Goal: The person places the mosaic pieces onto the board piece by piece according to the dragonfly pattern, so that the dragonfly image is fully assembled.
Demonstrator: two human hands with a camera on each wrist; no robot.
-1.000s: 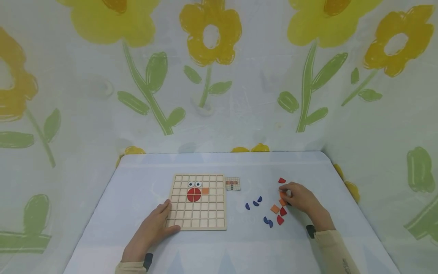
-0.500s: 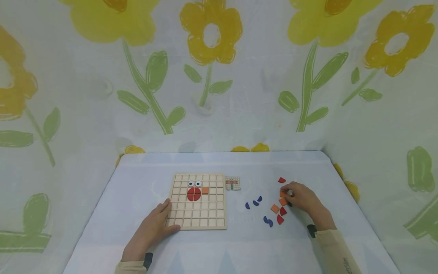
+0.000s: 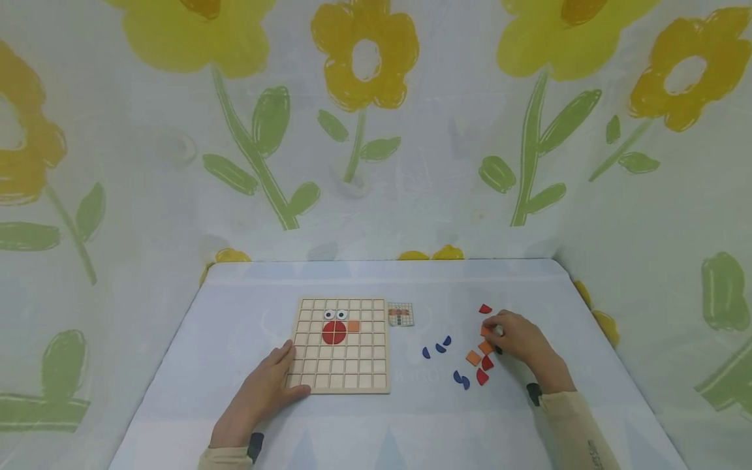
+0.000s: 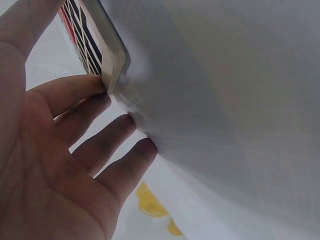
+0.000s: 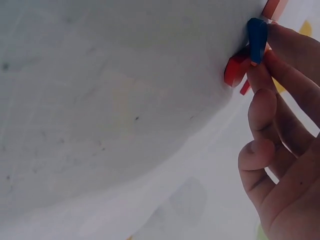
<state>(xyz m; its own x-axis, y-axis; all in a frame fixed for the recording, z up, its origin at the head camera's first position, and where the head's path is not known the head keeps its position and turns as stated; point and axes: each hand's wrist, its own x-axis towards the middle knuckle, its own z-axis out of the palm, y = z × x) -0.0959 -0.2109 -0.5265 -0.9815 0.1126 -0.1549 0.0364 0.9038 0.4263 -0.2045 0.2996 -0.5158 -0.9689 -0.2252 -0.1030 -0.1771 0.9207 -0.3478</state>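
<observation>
My left hand (image 3: 264, 385) holds a wooden grid board (image 3: 355, 369) at its near left corner, thumb along the front edge and fingertips against the left side. In the left wrist view, the board's rounded corner (image 4: 115, 60) lies between thumb and index finger. On the board sit two eye tiles (image 3: 335, 314), a red circle of quarter pieces (image 3: 334, 333) and an orange square (image 3: 354, 326). My right hand (image 3: 519, 339) pinches another orange square (image 3: 485, 331) at its fingertips, partly covered by them. In the right wrist view, a blue piece (image 5: 257, 40) and a red piece (image 5: 236, 70) lie close by.
A small pattern card (image 3: 401, 314) lies against the board's right side. Between card and right hand are several blue half-circle pieces (image 3: 440, 348). Nearer the hand lie an orange square (image 3: 473, 358) and red quarter pieces (image 3: 482, 376). A flowered curtain (image 3: 435, 163) surrounds the table.
The right hand's fingertips have settled onto the orange square, shifting it slightly. The left hand and the board stay in place.
</observation>
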